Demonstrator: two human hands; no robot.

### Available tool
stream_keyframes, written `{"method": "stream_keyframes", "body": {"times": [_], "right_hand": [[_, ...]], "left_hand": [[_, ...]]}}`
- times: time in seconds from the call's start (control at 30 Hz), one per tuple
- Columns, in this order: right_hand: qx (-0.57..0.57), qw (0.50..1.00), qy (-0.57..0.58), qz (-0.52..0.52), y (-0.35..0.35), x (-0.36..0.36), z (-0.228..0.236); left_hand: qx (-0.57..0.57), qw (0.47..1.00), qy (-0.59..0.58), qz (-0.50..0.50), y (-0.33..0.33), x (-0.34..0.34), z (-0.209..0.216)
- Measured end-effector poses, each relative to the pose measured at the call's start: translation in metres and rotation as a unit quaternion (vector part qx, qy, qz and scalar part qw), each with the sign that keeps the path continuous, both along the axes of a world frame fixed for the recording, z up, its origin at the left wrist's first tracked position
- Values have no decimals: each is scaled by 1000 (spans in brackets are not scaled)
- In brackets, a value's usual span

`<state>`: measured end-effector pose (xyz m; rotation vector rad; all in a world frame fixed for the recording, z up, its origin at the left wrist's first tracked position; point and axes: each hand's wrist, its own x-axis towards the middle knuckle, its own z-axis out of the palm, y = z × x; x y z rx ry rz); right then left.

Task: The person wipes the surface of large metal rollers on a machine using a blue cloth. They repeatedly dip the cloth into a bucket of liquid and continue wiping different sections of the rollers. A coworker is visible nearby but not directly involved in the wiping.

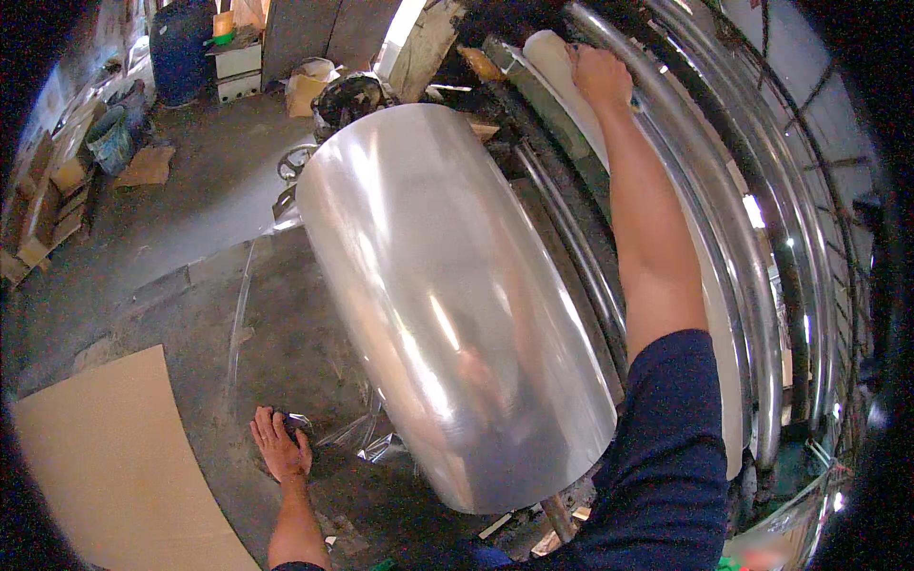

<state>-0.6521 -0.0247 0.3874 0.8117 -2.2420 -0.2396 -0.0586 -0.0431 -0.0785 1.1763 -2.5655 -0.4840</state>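
Floor [176, 228], grey and scuffed, takes up most of the left side. Big shiny silver roll [447, 285] in the middle, lying at a slant, far end up and toward the left, near end lower right by the dark sleeve [657, 428]. Long metal rollers [762, 276] curve down the right side, bent by the lens. A pale roller [552, 62] runs among them, partly behind the right arm. A thinner metal bar [562, 219] sits between the silver roll and that arm. Flat brown cardboard sheet [119, 466] on the floor, lower left. Blue barrel [179, 52] upright at the back left, white drawer box [238, 71] beside it. Greyish bucket [111, 141] farther left, by some cardboard boxes [71, 171]. Small handwheel [295, 164] just left of the silver roll's far end.

Right hand [602, 78] is reached far forward, back up, fingers curled at the pale roller's far end; can't tell if it grips, fingertips hidden. Left hand [281, 445] is low, left of the silver roll and well apart from it, fingers slightly spread, thumb out, over a small dark thing [297, 422]; can't tell if it's gripped. Crumpled clear film [376, 443] lies between this hand and the silver roll.
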Motion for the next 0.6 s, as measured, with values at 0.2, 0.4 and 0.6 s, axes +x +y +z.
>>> {"method": "stream_keyframes", "body": {"times": [0.2,0.4,0.6], "right_hand": [[70,997,-24,-7,59,36,4],[1,975,-55,-214,225,151,11],[-2,953,35,-300,419,291,12]], "left_hand": [[19,997,-76,18,3,-4,11],[58,996,-63,6,4,-5,19],[-24,999,-22,-3,5,-4,16]]}}
